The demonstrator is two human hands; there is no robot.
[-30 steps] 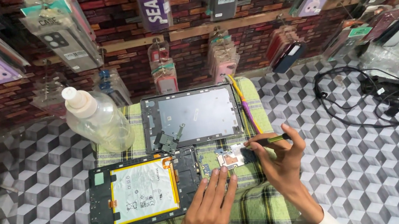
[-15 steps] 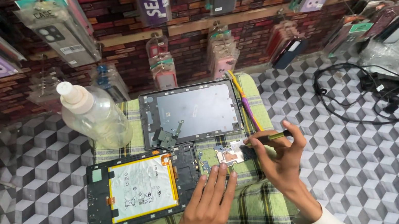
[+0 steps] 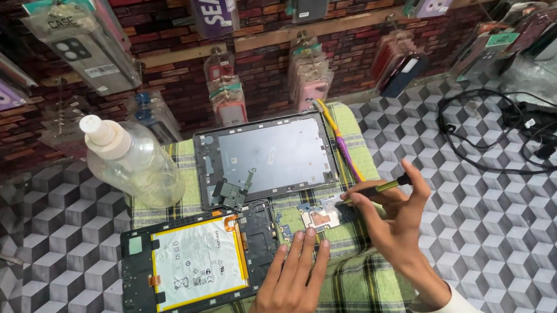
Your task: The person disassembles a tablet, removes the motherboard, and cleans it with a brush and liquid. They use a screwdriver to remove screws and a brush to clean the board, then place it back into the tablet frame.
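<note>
An opened tablet body [image 3: 199,262] with a white battery framed in yellow lies on a green checked cloth [image 3: 355,291]. Its grey back panel [image 3: 268,158] lies just behind it. My left hand [image 3: 290,289] rests fingers-down at the tablet's right edge, next to a small loose circuit board [image 3: 321,216]. My right hand [image 3: 392,217] grips a thin yellow and black tool [image 3: 379,188] whose tip touches that board.
A clear plastic bottle [image 3: 134,162] with a white cap stands at the cloth's back left. A coiled black cable [image 3: 507,128] lies at the right on the cube-patterned surface. Packaged phone cases hang along the brick wall. A pink and yellow stick [image 3: 338,141] lies beside the back panel.
Both hands stay at the small board with only slight shifts. The view has tilted a little.
</note>
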